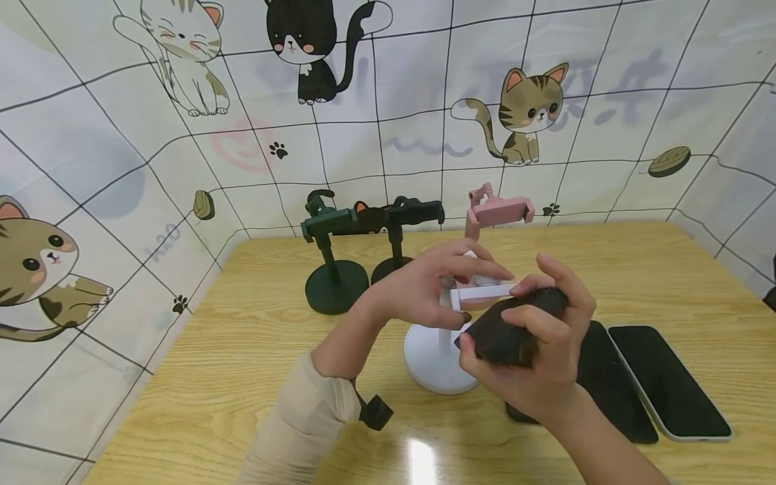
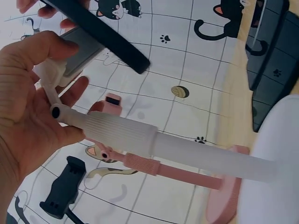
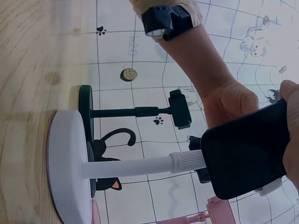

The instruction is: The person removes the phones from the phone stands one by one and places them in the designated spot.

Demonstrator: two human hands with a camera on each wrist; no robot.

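A white phone stand [image 1: 441,367] stands upright on the wooden table. At its top, my left hand [image 1: 415,286] holds the white clamp [image 1: 485,292] between thumb and fingers. My right hand [image 1: 554,350] grips a black smartphone [image 1: 506,330] by its edges, tilted close in front of the clamp. In the right wrist view the dark face of the smartphone [image 3: 247,149] covers most of the clamp. Whether the phone sits inside the clamp's jaws cannot be told. The left wrist view shows the stand's ribbed white pole [image 2: 121,133] running from beneath the left hand to the base.
Behind stand a dark green phone stand [image 1: 336,286], a black phone stand [image 1: 415,214] and a pink phone stand [image 1: 500,213]. Two more smartphones lie at the right, a black phone [image 1: 615,387] and a white-edged phone [image 1: 669,384]. A cat-print cloth [image 1: 412,148] hangs behind the table.
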